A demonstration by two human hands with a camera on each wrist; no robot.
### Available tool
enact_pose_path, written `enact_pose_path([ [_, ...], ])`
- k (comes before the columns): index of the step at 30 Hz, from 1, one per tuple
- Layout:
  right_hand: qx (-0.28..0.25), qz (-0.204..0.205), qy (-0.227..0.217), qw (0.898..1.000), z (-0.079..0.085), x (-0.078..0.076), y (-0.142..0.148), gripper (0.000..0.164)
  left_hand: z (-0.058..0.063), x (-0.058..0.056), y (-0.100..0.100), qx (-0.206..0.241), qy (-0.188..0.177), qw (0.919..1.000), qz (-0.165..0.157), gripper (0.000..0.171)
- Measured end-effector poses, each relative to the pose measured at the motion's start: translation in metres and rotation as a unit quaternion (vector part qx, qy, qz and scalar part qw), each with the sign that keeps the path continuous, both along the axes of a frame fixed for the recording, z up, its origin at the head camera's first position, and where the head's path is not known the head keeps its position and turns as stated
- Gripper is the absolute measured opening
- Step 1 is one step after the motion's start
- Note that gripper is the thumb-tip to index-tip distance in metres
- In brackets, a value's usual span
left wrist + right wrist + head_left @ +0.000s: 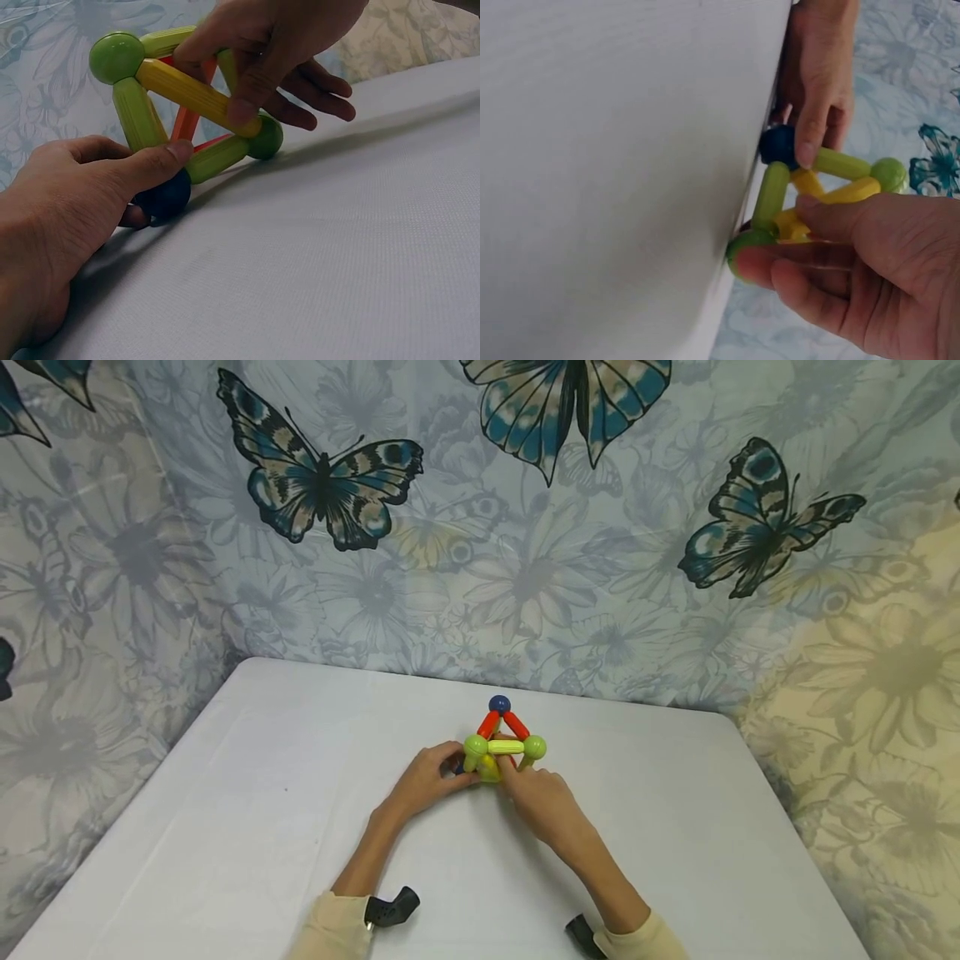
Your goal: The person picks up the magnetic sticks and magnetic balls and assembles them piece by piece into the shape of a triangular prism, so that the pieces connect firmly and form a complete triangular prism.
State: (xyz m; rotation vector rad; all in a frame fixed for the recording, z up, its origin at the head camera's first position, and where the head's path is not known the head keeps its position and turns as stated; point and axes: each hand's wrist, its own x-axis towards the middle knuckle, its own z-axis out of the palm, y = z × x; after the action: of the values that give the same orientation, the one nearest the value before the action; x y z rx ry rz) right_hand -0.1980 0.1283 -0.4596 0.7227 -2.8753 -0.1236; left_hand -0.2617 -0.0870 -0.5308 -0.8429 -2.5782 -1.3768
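Note:
A frame of coloured sticks and balls, like a magnetic building toy, stands near the middle of the table. Its top is a dark blue ball [499,704] above two red sticks [488,724]. My left hand [427,781] holds a lower dark blue ball [165,196] at the table surface, thumb in front of it. From the other side my right hand [543,802] pinches a yellow stick [184,90] close to a green ball [268,138]. Green sticks [139,112] join the balls around it. Fingers hide part of the frame's inside.
The white table [262,827] reaches back to a wall covering [525,577] printed with butterflies and flowers. Black wrist-worn devices [392,907] sit at both beige sleeves [333,927].

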Motion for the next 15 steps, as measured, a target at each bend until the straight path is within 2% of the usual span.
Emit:
enact_pose_path([
  [4,0.013,0.000,0.013,1.000,-0.0013,0.0001,0.0000,0.035,0.0007,0.0005,0.0013,-0.001,-0.011,0.9999,0.005,0.029],
  [10,0.023,0.006,0.057,0.998,-0.0033,-0.0003,-0.0004,0.038,0.0017,0.0006,0.0021,-0.001,-0.015,0.9999,0.006,0.029],
  [15,0.030,-0.008,0.089,0.996,-0.0012,-0.0030,-0.0025,0.029,-0.0007,0.0006,0.0004,0.003,-0.001,1.0000,0.004,0.029],
])
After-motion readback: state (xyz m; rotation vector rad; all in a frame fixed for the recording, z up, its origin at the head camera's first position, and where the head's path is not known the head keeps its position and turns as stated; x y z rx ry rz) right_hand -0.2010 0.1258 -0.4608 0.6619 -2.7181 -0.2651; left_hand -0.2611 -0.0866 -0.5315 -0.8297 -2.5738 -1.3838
